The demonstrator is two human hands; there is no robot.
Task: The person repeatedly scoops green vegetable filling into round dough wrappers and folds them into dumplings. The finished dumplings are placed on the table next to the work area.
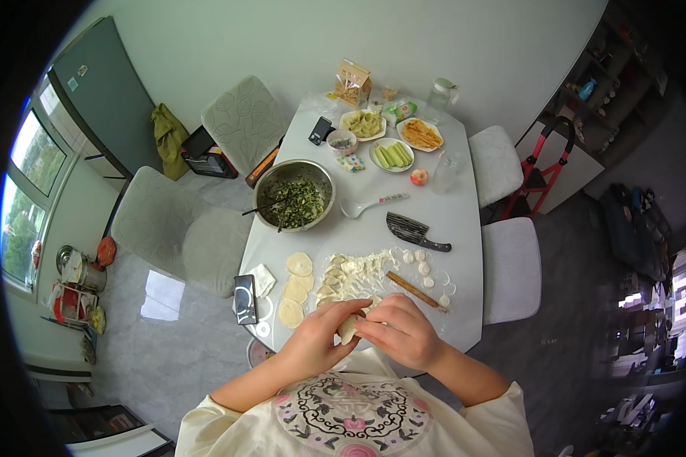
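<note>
Pinching the dumpling (pixel 348 328) between my left hand (pixel 318 340) and right hand (pixel 401 330), both closed on it, I should press the wrapper's edge evenly to seal it.

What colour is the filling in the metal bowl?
Dark green, flecked with lighter bits; the filling shows best in the head view.

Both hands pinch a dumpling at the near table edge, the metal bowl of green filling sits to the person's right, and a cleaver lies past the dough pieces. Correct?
Not quite. In the head view the metal bowl sits to the person's left. Both hands, left and right, do pinch the dumpling, and the cleaver lies past the dough pieces.
</note>
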